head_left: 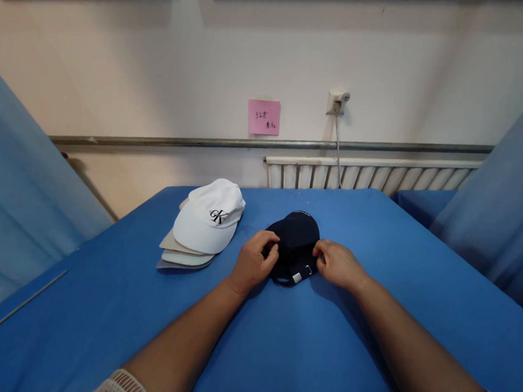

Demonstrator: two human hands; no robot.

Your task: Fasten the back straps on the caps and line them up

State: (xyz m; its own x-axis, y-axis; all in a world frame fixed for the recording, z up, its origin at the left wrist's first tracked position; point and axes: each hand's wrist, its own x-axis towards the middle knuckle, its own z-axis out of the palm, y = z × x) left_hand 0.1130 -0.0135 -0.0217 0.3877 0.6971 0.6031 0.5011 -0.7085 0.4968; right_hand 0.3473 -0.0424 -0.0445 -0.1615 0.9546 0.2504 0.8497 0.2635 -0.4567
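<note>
A dark navy cap (297, 237) lies on the blue-covered table (369, 323), its back strap with a white tag facing me. My left hand (253, 262) grips its left rear side, fingers curled on the fabric. On the cap's right rear side, my right hand (336, 263) pinches the edge near the strap. To the left, a white cap (209, 216) with a black logo sits on top of a stack of pale caps (181, 253).
A thin stick (25, 302) lies near the table's left edge. Blue curtains (14, 202) hang on both sides. Behind the table are a radiator (379, 177), a wall rail, a pink note (263, 117) and a plugged socket (337, 101).
</note>
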